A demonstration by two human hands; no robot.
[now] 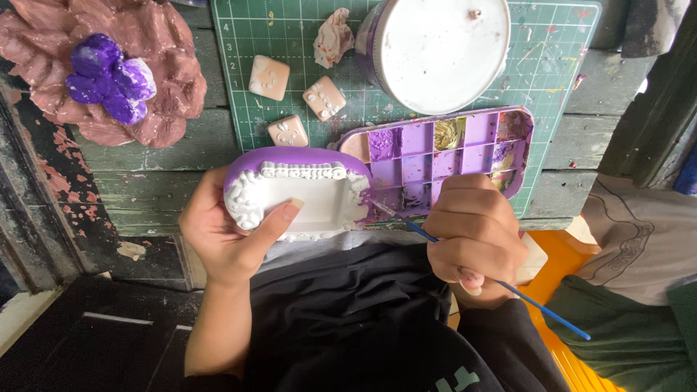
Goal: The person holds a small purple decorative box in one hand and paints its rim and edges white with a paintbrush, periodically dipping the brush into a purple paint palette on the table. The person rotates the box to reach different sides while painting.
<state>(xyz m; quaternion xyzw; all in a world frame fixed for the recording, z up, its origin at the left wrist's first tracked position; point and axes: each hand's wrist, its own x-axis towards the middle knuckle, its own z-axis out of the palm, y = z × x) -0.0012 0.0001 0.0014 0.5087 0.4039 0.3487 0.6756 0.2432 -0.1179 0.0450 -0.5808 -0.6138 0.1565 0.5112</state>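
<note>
Seen from above, a person in dark clothing sits at a worn green wooden table (145, 185). Nearest the viewer, at lower centre, the left hand (225, 232) cups a small rectangular tray-shaped piece (298, 192), white inside with a raised frilly border and a purple outer rim. The thumb presses across its near edge and the fingers wrap beneath, tilting the piece up toward the face, likely so the rim can be reached.

To the right, the right hand (475, 239) is closed around a thin blue paintbrush (508, 287), held like a pen. The brush tip meets the right edge of the piece, where white meets purple. The handle trails off toward the lower right, over an orange surface (566, 268).

Just beyond the hands, a purple paint palette (443, 149) with many small wells lies at the table's front edge, close enough for dipping. Behind it rests a large round white lid (439, 47) on a green cutting mat (254, 43). Three small square tiles (296, 98) and a crumpled scrap (332, 36) sit on the mat to the left, well apart from the brush.

At upper left lies a brownish clay flower (43, 65) with a purple centre. The bare planks between it and the mat offer the only open room.
</note>
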